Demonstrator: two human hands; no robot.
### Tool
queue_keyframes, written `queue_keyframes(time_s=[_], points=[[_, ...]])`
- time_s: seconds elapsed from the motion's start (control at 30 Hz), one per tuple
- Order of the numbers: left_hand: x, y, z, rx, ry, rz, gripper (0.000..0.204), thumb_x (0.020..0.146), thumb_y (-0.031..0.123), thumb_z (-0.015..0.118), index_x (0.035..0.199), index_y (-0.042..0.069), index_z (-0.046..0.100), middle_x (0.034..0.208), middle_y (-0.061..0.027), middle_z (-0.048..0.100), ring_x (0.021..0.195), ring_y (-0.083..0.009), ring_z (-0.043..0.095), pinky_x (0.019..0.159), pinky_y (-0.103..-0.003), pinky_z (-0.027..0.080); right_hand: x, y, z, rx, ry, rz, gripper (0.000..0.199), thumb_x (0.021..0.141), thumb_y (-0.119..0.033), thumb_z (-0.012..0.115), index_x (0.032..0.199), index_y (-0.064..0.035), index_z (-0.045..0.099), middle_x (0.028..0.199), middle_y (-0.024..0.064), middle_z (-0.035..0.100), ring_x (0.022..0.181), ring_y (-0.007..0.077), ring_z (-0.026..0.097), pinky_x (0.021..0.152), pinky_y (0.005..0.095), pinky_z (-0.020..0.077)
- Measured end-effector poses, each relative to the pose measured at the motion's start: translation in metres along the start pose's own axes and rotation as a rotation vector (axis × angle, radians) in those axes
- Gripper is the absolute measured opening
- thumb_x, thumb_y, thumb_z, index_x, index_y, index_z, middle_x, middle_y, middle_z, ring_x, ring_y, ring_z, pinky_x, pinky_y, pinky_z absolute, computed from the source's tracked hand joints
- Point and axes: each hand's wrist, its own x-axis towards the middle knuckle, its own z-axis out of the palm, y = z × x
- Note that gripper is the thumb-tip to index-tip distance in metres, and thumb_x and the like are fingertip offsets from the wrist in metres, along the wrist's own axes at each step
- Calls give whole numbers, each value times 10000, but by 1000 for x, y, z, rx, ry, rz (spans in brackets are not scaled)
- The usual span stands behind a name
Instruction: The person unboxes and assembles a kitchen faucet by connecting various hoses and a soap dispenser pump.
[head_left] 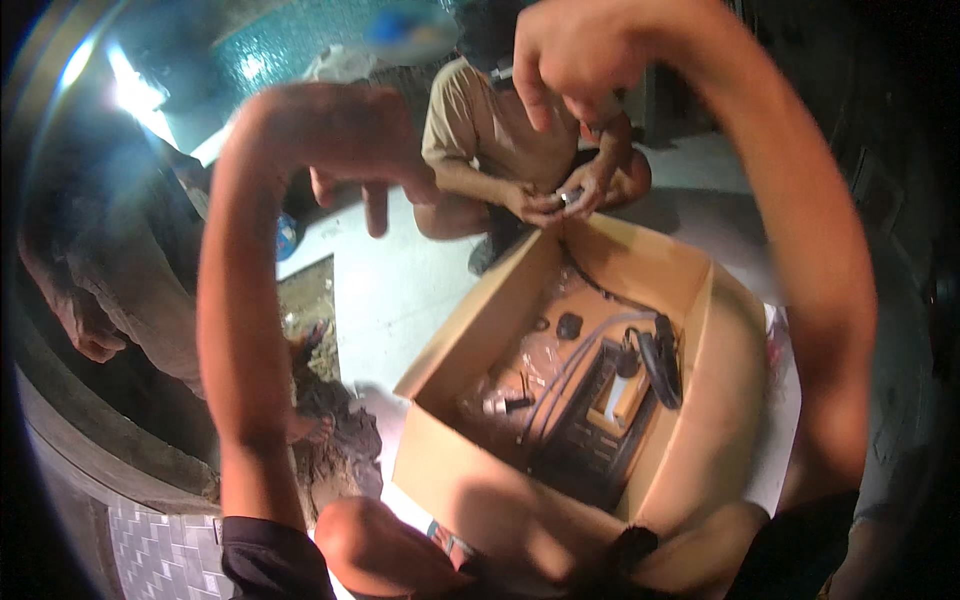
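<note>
Both my arms are raised and bent inward above an open cardboard box (pixel 450 455). My left hand (pixel 345 140) hangs in the air at the upper left, fingers apart and pointing down, with nothing visible in it. Higher up, my right hand (pixel 580 60) droops from the wrist, its fingers bent downward and apart, also without anything visible in them. Neither touches the box. Inside it lie a dark slotted panel (pixel 575 445), a grey hose (pixel 570 370), a black handle-like part (pixel 660 365), a black-and-white fitting (pixel 507 404) and clear plastic wrapping (pixel 540 355).
Beyond the box sits a co-worker (pixel 510 140), both hands around a small metallic part (pixel 571 197). Another person (pixel 130 250) is at the left. A dark crumpled cloth (pixel 345 425) lies near a rough floor opening (pixel 310 300). My knee (pixel 375 545) is beside the box.
</note>
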Motion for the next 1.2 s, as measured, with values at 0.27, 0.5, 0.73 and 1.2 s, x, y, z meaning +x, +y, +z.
queue_keyframes(time_s=[0.27, 0.5, 0.73, 1.2], points=[[28, -8, 16, 150, -389, 48, 300, 792, 365, 664, 945, 116, 728, 509, -17, 502, 461, -124, 529, 440, -277, 415, 79, -45, 50, -181, -340, -149, 436, 674, -62, 565, 1074, -168, 702, 817, 28, 631, 640, 161, 539, 531, 343, 447], [34, 20, 10, 302, -426, -57, 254, 712, 355, 695, 828, 131, 661, 668, 8, 497, 541, -105, 429, 529, -289, 397, 64, -46, 58, -84, -480, -31, 407, 757, -119, 493, 1134, -169, 637, 983, 73, 659, 788, 215, 593, 654, 371, 486], [41, 34, 37, 258, -601, 150, 444, 772, 305, 683, 1185, 186, 569, 740, -14, 584, 555, -122, 457, 471, -289, 397, 74, -5, 106, -110, -137, -140, 275, 783, -290, 615, 934, -80, 708, 812, 113, 687, 699, 218, 622, 642, 365, 488], [141, -92, 82, -423, -344, 81, 501, 855, 437, 640, 1200, 80, 575, 977, -126, 676, 722, -227, 650, 603, -326, 571, 62, 84, 157, 699, 296, -128, 209, 708, 11, 592, 909, -39, 616, 776, 95, 682, 633, 165, 633, 518, 315, 496]])
